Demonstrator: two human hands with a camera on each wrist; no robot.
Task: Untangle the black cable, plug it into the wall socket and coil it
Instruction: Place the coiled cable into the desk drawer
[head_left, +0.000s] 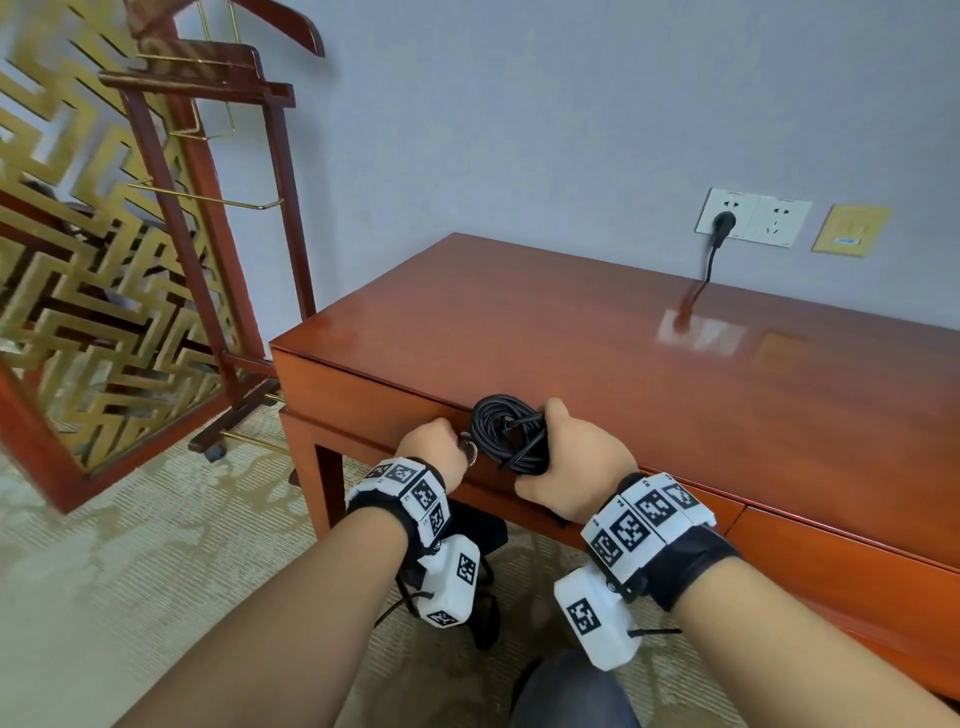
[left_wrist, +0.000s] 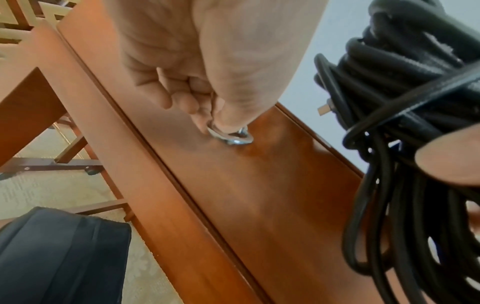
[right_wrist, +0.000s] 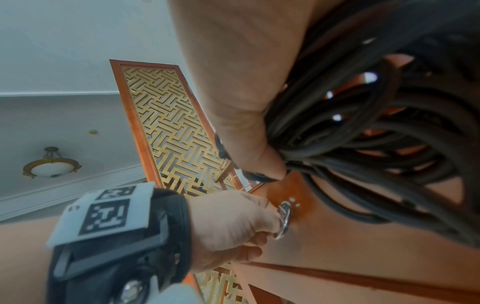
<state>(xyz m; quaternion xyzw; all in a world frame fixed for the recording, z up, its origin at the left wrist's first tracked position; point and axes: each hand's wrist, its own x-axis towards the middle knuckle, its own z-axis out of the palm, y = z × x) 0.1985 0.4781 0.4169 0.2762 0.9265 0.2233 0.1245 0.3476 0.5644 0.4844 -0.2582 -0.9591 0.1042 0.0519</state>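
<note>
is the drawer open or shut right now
Shut: the drawer front sits flush with the desk frame, no gap showing. The left hand only pinches its metal ring pull.

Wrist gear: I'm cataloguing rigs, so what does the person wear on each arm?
Both forearms are bare, without sleeves. The left wrist band and right wrist band are black straps carrying white blocks printed with black square markers; a white camera box hangs beneath each.

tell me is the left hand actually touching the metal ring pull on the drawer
Touching. The left wrist view shows the left hand pinching the metal ring pull between thumb and fingers against the drawer front.
</note>
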